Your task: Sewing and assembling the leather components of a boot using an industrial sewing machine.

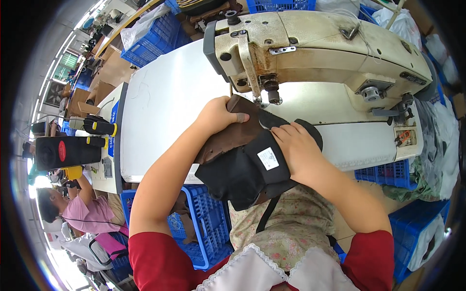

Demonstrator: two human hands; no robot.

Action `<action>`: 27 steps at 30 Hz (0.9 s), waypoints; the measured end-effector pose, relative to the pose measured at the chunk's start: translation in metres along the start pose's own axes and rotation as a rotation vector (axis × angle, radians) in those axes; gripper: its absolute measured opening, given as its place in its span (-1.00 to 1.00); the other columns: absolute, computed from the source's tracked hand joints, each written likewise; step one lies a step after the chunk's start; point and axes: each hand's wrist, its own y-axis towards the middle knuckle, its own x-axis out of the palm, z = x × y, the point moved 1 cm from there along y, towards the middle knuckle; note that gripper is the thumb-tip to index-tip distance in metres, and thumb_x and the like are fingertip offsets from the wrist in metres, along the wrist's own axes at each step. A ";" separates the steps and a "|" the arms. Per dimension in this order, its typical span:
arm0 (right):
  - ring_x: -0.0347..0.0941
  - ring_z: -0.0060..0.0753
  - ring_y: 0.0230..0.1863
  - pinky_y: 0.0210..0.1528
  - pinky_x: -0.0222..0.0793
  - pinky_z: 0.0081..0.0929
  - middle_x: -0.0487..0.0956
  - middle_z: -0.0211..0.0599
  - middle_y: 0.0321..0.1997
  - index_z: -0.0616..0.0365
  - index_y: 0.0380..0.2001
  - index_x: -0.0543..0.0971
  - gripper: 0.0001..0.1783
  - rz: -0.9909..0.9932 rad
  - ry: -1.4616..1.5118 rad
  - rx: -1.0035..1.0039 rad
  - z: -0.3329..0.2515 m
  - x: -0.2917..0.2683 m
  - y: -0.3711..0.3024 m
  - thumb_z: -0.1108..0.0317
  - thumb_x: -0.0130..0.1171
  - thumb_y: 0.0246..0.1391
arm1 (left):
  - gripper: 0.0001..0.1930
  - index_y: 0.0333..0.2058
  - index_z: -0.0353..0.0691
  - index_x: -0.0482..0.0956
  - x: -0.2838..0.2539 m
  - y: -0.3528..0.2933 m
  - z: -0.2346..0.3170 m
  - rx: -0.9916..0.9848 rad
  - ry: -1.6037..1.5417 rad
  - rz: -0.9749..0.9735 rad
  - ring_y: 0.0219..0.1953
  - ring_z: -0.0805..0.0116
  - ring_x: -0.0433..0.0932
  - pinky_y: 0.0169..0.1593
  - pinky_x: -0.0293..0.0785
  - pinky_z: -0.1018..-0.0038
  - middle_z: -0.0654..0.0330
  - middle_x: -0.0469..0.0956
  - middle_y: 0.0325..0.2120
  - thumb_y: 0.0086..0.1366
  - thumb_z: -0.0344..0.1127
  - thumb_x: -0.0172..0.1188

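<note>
At the sewing machine's needle area (266, 99), I hold a limp sewn piece of brown and black material (228, 172); its exact kind I cannot make out. My left hand (221, 115) grips the brown panel (221, 138) at its upper edge, the thumb lying on top. My right hand (300, 151) is bent over the black part, fingers together and the thumb hidden. A white label (268, 158) shows on the black side. The piece's upper end lies just under the machine head, and its lower part hangs over the table's near edge.
The machine's cream arm (320, 53) spans the far right of the white tabletop (165, 92). Blue crates (206, 228) stand below, with another (155, 39) behind on the left. A person in a pink top (97, 211) works at another machine (70, 150) on the left.
</note>
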 end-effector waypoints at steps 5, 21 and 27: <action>0.30 -0.10 0.26 0.45 0.00 -0.12 0.45 0.01 0.19 0.40 0.17 0.42 -0.25 0.122 -0.063 0.018 -0.007 0.004 -0.006 0.14 0.18 -0.06 | -0.43 -0.23 -0.33 0.63 -0.001 -0.004 0.006 -0.031 0.125 0.054 -0.23 0.10 0.67 -0.11 0.55 0.29 0.00 0.68 -0.32 -0.04 0.07 0.49; 0.38 -0.12 0.20 0.39 0.09 -0.11 0.54 0.00 0.11 0.30 0.07 0.53 -0.45 0.129 -0.116 -0.029 0.001 0.019 -0.002 0.16 0.18 0.07 | -0.48 -0.65 -0.30 0.61 -0.011 -0.069 0.062 0.082 -0.367 -0.533 0.22 0.00 0.42 0.29 0.25 0.20 -0.02 0.66 -0.16 0.36 0.00 0.17; 0.41 -0.13 0.18 0.40 0.10 -0.13 0.55 -0.01 0.10 0.31 0.07 0.53 -0.44 0.137 -0.170 -0.047 0.001 0.020 -0.003 0.14 0.19 0.08 | -0.45 -0.10 -0.27 0.59 0.002 -0.091 0.032 0.588 0.575 -0.062 0.38 -0.02 0.18 0.37 0.14 0.08 -0.02 0.35 0.25 0.26 0.17 0.18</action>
